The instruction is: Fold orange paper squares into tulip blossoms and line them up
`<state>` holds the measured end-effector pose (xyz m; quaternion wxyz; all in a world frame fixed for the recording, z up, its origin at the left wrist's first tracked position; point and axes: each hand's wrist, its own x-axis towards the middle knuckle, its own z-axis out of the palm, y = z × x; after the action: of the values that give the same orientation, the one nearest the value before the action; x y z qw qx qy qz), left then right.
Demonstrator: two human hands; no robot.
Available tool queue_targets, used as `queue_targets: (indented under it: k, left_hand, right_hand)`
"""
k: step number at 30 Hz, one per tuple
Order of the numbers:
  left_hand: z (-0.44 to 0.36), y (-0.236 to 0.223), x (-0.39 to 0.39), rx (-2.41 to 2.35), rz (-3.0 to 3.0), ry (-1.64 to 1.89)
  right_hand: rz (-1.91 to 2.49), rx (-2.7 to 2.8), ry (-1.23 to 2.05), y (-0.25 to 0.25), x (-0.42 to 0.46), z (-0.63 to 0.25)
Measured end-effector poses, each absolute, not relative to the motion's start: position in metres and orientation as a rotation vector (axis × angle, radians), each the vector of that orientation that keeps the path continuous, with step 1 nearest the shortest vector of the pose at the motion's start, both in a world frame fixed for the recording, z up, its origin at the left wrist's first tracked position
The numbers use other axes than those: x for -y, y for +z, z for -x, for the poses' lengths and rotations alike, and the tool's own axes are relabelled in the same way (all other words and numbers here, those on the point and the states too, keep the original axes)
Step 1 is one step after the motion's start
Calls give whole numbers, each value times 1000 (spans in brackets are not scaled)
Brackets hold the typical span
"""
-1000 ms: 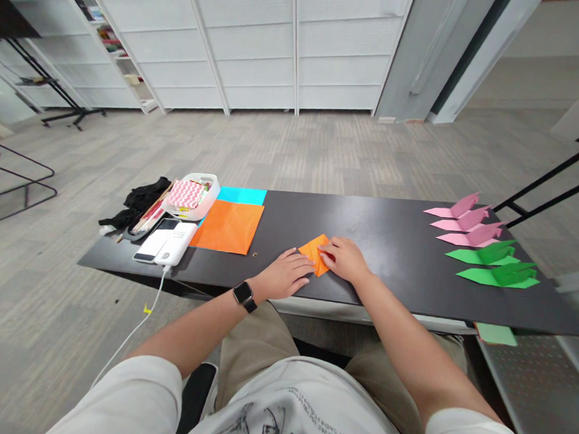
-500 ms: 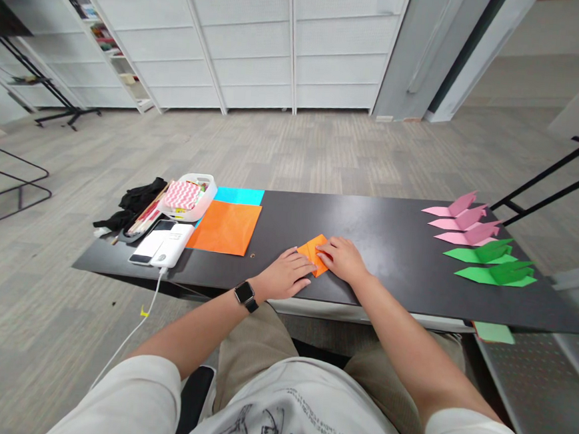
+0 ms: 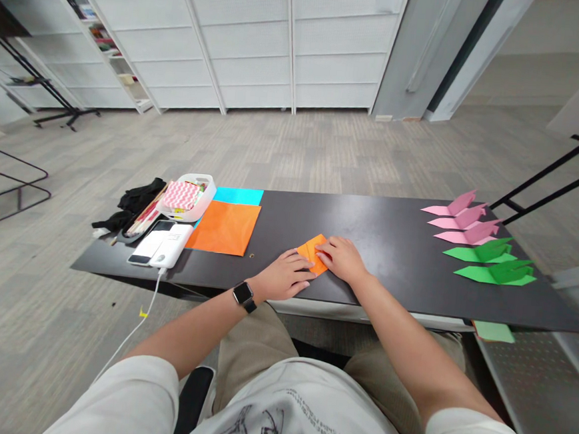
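Note:
A small folded piece of orange paper (image 3: 319,265) lies on the black table (image 3: 387,251) in front of me. My left hand (image 3: 285,275) rests at its left edge, fingers stretched out and lying flat over the near-left side. From the other side, my right hand (image 3: 342,258) has its fingers bent and pressed together on the paper's right part. Those fingertips cover some of the folds, so the exact shape is partly hidden.
Flat sheets of orange paper (image 3: 226,229) and blue paper (image 3: 240,196) lie to the left. Beyond them are a white phone-like device (image 3: 173,246) with a cable, a white basket (image 3: 209,197) and black cloth (image 3: 142,195). Pink paper birds (image 3: 464,219) and green ones (image 3: 498,273) line the right.
Both hands stay on the orange paper in nearly the same place. Only a slight shift of the left fingers shows.

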<state>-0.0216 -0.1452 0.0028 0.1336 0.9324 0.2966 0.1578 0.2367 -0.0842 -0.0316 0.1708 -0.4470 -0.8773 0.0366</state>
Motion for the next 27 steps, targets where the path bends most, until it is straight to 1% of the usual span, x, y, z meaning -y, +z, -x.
queue_targets:
  k: [7,19,27]
  left_hand:
    - [26,6,144,-838,-2670,470]
    - [24,-4,130,-901,-2685,432]
    - [26,-5,113,-839,-2670,449]
  right_hand:
    - [1257,2472,101,-32,84,-237]
    - [1238,2490,128,-30,83,-238]
    - [1207,2470,159,-31,82,-239]
